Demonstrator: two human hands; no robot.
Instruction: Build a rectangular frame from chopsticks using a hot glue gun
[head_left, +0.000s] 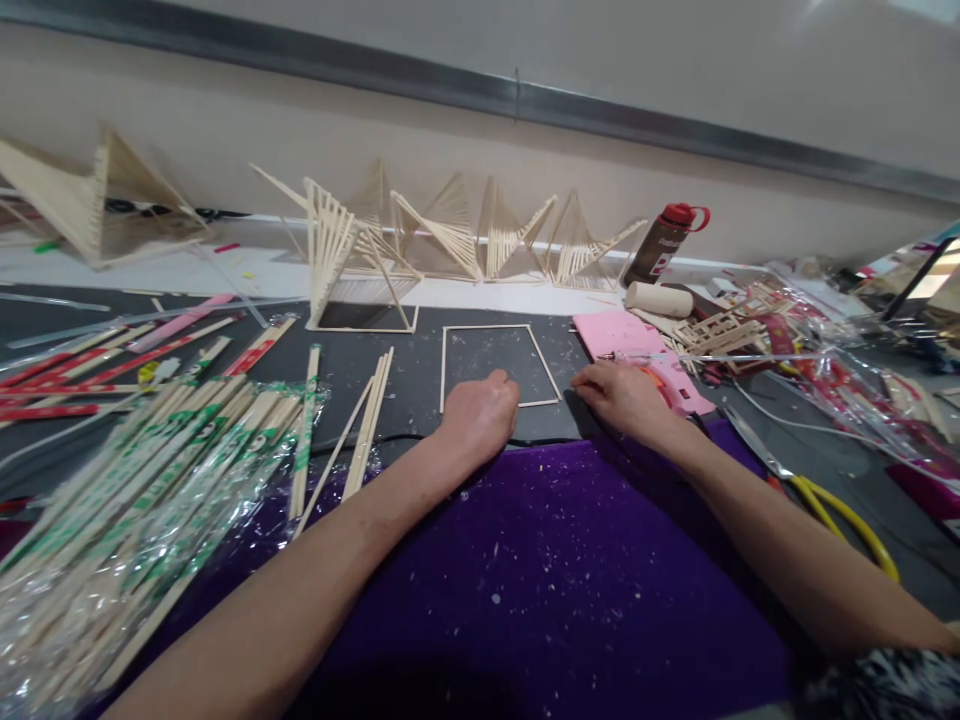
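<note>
A square frame of thin wooden sticks point(486, 327) lies flat on the dark grey table surface. My left hand point(481, 412) is closed in a fist over the frame's near left part; whatever is inside its fingers is hidden. Just right of the frame's near right corner, my right hand point(624, 396) rests low with its fingers pinched together. I cannot make out anything between them. Under and beside that hand lies a pink glue gun point(679, 385). Several loose wooden sticks point(367, 425) lie to the left of my left forearm.
Twisted stick models point(442, 225) stand along the wall. Plastic-wrapped stick bundles point(165, 480) cover the left side. At right are yellow-handled scissors point(832, 510), a red-capped bottle point(664, 245) and cluttered plastic packets point(840, 400). Purple cloth point(540, 570) with pale scraps lies nearest me.
</note>
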